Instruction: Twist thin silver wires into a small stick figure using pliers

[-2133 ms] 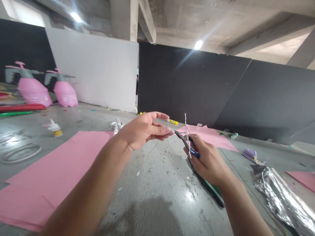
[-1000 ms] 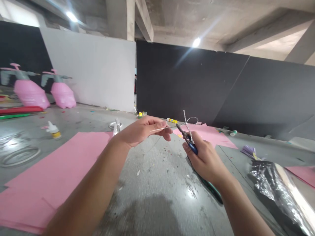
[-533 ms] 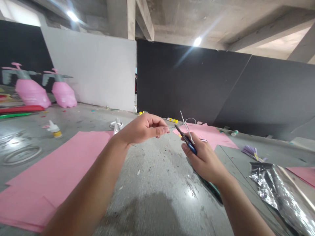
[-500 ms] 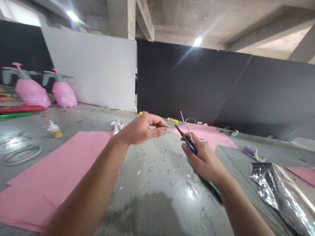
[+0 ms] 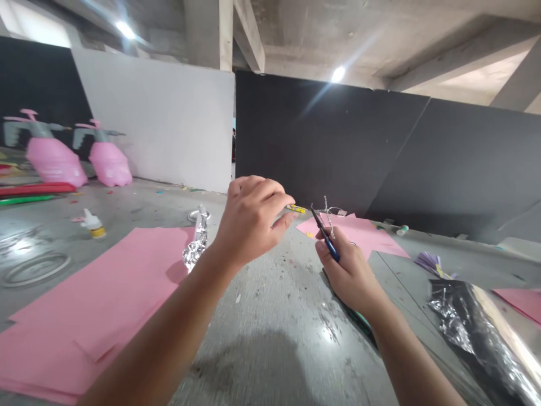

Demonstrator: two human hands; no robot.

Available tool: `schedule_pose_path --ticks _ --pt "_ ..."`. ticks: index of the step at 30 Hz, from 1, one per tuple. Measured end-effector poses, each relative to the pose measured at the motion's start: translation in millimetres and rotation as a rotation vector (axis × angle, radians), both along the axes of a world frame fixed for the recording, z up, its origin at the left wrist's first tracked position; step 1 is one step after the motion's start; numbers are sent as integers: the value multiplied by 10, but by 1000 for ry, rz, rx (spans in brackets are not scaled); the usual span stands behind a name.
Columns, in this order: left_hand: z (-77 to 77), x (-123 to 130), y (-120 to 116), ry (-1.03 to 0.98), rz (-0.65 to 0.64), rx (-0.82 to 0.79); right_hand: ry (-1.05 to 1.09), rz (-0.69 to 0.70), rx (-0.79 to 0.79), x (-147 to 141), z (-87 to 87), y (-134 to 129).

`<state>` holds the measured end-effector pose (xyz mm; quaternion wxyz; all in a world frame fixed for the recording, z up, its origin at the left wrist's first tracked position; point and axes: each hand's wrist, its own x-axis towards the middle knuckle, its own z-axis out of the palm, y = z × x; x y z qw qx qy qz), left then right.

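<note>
My right hand (image 5: 344, 265) is wrapped round a pair of blue-handled pliers (image 5: 329, 241), their dark narrow jaws pointing up and away. A piece of twisted silver wire (image 5: 328, 217) stands beside the jaws, with crossing strands; whether the jaws or my fingers grip it I cannot tell. To the left, my left hand (image 5: 257, 220) hovers over the table with curved fingers, thumb and forefinger apart and nothing visible between them. Behind its wrist, a crumpled foil shape (image 5: 195, 251) with an upright stem lies at the edge of the pink paper sheets (image 5: 127, 276).
Left are a small glue bottle (image 5: 93, 224), a white ring (image 5: 36, 269) and two pink spray bottles (image 5: 110, 160). More pink paper (image 5: 380, 239) lies behind my right hand. Silver foil (image 5: 477, 321) and a purple folded paper piece (image 5: 431, 262) sit at right. Dark panels (image 5: 304, 135) border the back.
My left thumb and forefinger have parted from the wire end, and that hand has lifted and turned. The pliers and wire have shifted slightly right. The foil shape shows more fully.
</note>
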<state>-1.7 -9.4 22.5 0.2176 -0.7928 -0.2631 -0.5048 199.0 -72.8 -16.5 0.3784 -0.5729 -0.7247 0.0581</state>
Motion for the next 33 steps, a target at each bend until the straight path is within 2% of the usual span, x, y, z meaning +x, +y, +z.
schedule_pose_path --ticks 2,3,5,7,9,12,15,19,24,26,29,33 --pt "1 35 -62 -144 -28 -93 -16 -45 74 7 1 15" --pt "2 50 -91 -197 -64 -222 -28 -67 109 11 2 20" --pt "4 78 -127 -267 -208 -612 -59 -104 173 21 -3 27" --pt "0 103 -119 -337 -420 -1014 -104 -126 233 34 -21 31" --pt "-7 120 -80 -461 -602 -1266 -160 -142 275 50 -53 35" --pt "-7 119 -21 -646 -731 -1428 -259 -174 318 74 -104 40" --pt "6 87 3 -689 -798 -1548 -350 -204 362 92 -137 45" --pt "12 51 20 -654 -812 -1626 -451 -205 446 103 -153 64" --pt "3 37 65 -591 -755 -1651 -495 -186 478 117 -132 79" --pt "-9 36 79 -547 -689 -1638 -505 -168 466 125 -116 78" --pt "-44 39 90 -503 -482 -1502 -516 -141 454 136 -108 78" --pt "-83 44 94 -447 -250 -1162 -461 -118 407 162 -125 89"
